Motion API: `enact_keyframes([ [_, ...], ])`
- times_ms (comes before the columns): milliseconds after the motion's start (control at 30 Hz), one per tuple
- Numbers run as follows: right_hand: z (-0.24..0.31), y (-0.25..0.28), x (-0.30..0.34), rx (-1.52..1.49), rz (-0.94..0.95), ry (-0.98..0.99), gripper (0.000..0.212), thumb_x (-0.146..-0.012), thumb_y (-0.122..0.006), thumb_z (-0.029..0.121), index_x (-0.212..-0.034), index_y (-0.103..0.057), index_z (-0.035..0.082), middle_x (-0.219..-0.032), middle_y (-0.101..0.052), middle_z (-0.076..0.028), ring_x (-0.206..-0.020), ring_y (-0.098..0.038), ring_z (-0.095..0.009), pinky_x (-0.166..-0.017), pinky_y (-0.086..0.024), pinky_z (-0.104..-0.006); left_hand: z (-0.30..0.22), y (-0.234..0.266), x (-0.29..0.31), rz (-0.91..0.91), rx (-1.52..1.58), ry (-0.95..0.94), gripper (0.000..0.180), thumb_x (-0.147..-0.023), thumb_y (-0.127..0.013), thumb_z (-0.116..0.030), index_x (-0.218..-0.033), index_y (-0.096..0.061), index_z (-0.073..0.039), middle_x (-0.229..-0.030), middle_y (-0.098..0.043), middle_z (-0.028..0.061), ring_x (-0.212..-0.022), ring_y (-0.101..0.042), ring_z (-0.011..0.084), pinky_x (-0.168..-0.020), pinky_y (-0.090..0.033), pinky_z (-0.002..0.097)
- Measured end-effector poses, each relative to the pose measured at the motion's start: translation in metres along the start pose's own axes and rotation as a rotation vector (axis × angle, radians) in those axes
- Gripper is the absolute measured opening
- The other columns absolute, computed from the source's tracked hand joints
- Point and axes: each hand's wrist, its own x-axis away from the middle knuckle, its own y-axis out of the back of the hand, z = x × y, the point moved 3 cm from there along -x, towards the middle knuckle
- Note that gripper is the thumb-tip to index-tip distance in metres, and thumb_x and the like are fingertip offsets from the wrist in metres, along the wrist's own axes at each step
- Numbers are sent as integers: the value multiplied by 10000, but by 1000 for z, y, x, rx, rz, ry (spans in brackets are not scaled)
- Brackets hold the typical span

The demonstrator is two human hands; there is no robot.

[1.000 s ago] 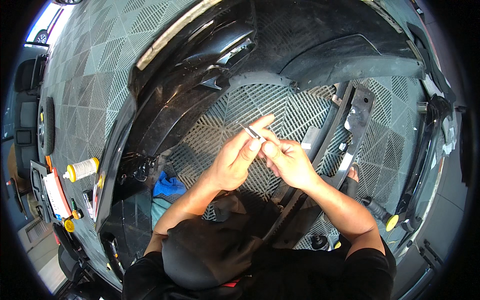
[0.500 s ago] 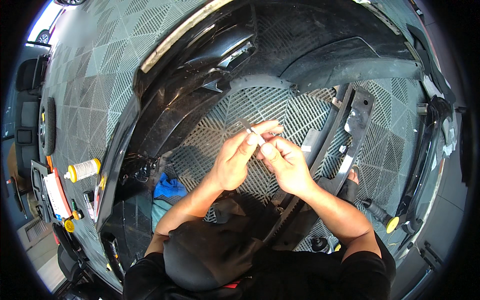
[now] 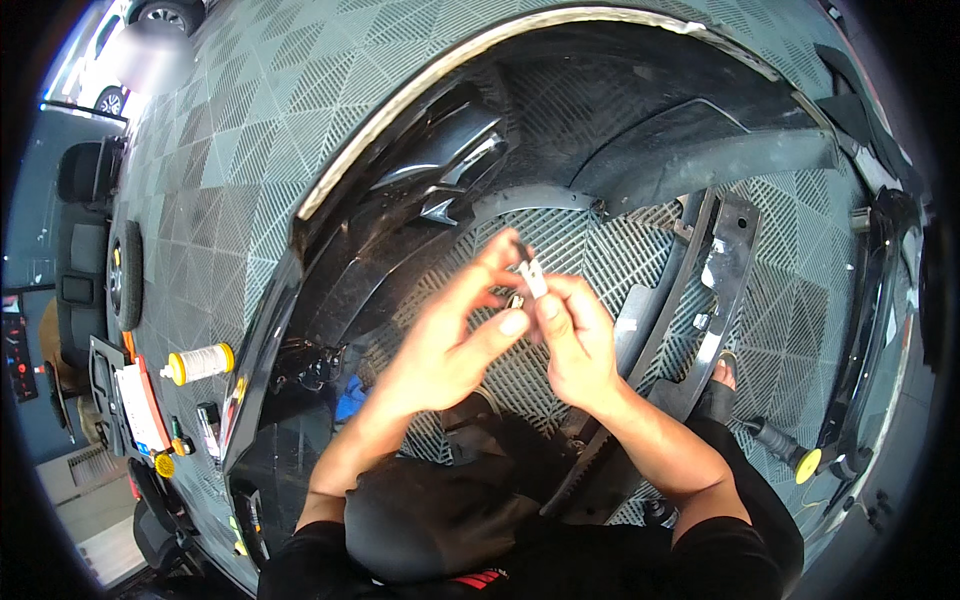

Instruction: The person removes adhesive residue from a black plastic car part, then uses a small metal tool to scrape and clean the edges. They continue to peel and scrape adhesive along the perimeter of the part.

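Observation:
Over the middle of the car bumper, my right hand (image 3: pixel 575 340) pinches a small white piece with a dark tip (image 3: pixel 535 280) between thumb and fingers; its exact kind is too small to tell. My left hand (image 3: pixel 450 345) is partly smeared by motion. Its thumb and fingers are spread, and the fingertips come close to the dark tip. A small glint shows beside its thumb, too small to name. The black bumper (image 3: pixel 400 195) curves round both hands, its inner side with a pale strip along the far edge.
A long black bar (image 3: pixel 735 250) lies at right, near a foot (image 3: pixel 725 370). A yellow-ended dark cylindrical tool (image 3: pixel 785 450) is farther right. At left are a white bottle with yellow ends (image 3: pixel 198 364), an orange-and-white item (image 3: pixel 143 405) and a wheel (image 3: pixel 125 275). A blue cloth (image 3: pixel 350 398) lies below.
My left hand has let go of the small white piece and its fingers have spread apart. My right hand still pinches it, now more upright. The whole view has shifted slightly.

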Motion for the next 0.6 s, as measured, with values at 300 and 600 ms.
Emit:
enact_keyframes([
  [300,30,26,-90,-382,-288,279,315,-1088,-529,264,-1282,-560,19,-865,-585,-8,-723,-504,-59,-653,-436,-222,-136,32,50,-183,-373,-170,641,-926,-655,-527,-1194,-656,55,-1034,-713,234,-974,-696,296,-888,-543,399],
  [600,20,41,-145,-390,-491,417,341,-1111,-464,332,-1163,-603,25,-842,-596,-14,-721,-514,-69,-668,-439,-230,-206,17,-57,-58,-1215,-476,366,-981,-585,-235,-1217,-673,31,-1197,-696,162,-1188,-617,253,-1051,-433,384],
])
